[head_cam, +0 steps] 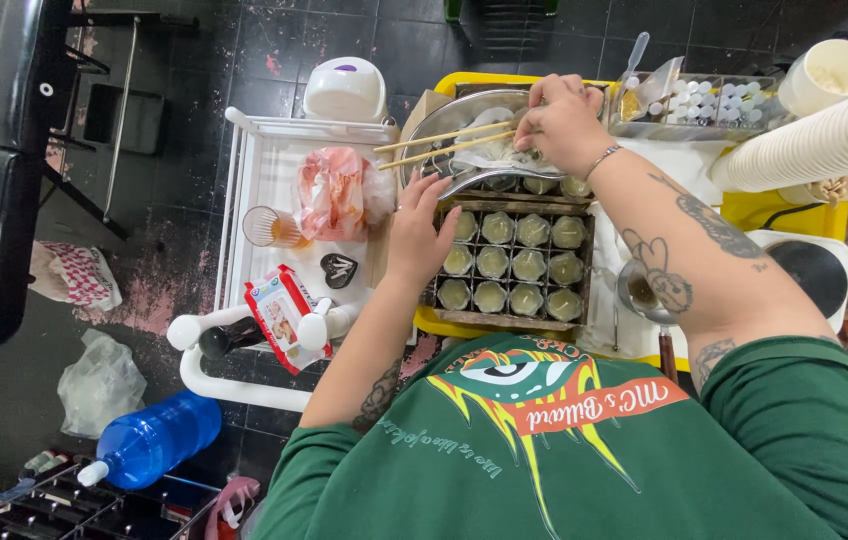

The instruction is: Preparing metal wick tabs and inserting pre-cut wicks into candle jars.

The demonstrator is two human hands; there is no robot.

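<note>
Looking straight down, we see the right hand (564, 120) reaching over the metal bowl (464, 125), fingers pinched on something pale inside it, too small for us to name. Two wooden sticks (444, 145) lie across the bowl's rim. The left hand (422, 232), fingers spread, rests flat against the edge of the wooden crate (514, 262), apparently to steady it. Its compartments hold rows of small filled jars (529, 265) on the desk (784, 210).
</note>
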